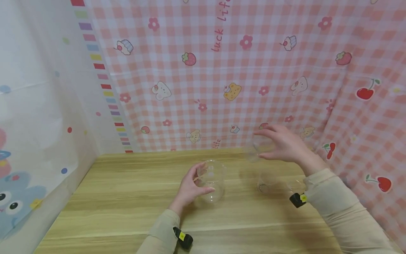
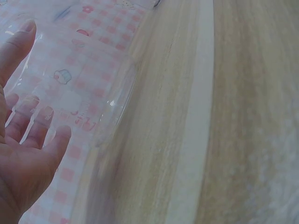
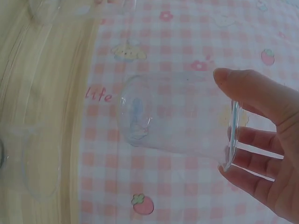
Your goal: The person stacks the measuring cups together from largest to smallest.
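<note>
In the head view my left hand [image 1: 190, 187] holds a clear, see-through cup [image 1: 219, 183] over the middle of the table, thumb on the near side and fingers on the far side. In the left wrist view the fingers show through the wall of this cup [image 2: 112, 100]. Farther right and higher, my right hand [image 1: 282, 143] grips a second clear cup [image 1: 252, 151] above the back of the table. Seen from the right wrist, thumb and fingertips pinch the rim of that cup [image 3: 180, 114], its base pointing down toward the table.
Another clear cup [image 1: 263, 185] stands on the wooden table [image 1: 127, 197] below my right hand. A faint clear rim [image 1: 295, 184] shows beside the right sleeve. A pink checked cloth [image 1: 206, 77] hangs behind the table, and a white printed cloth [image 1: 41, 106] hangs at the left.
</note>
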### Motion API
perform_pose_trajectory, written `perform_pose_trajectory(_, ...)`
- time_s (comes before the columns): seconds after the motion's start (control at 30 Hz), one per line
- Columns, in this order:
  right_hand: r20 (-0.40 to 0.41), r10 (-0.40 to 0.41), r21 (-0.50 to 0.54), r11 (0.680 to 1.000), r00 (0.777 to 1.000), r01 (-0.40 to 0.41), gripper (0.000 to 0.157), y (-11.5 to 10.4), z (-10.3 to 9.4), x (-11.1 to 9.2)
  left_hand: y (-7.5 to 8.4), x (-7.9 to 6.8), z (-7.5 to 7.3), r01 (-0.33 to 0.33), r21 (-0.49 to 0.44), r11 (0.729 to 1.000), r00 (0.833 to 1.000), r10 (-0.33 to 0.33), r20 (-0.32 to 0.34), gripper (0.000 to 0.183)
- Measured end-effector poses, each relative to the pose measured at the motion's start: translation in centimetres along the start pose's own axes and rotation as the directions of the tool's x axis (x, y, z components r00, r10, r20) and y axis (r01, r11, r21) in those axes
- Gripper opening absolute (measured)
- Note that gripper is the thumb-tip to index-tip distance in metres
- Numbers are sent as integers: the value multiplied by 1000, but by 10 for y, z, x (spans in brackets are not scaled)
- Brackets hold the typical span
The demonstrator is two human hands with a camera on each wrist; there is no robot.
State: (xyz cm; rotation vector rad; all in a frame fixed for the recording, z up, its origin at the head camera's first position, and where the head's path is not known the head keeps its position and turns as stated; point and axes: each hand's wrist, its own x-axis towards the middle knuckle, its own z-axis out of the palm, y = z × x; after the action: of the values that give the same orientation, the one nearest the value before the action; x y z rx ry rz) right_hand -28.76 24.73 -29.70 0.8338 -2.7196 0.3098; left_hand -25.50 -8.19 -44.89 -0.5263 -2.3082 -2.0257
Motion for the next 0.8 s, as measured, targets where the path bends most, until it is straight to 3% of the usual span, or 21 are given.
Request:
perform_pose_trajectory(0.13,-55,-75,27,997,996,77,68,-7,2,4,17,-6,0,-8,9,1000,1000,7,12,87)
perform_pose_trajectory(0.27,-71,-106,45,993,992,110,68,-15,2,8,20,-7,0,0,11,1000,1000,0,13,87)
perform_pose_trajectory(0.57,-109,-171,92,979,979,181,69,-37,-3,16,-15,5,1,1,9,1000,1000,-1,-2,91)
perform_pose_trajectory(0.8,-107,-206,133,966,973,220,70,-54,-2,24,-20,6,0,-11,13,1000,1000,11,-8,89)
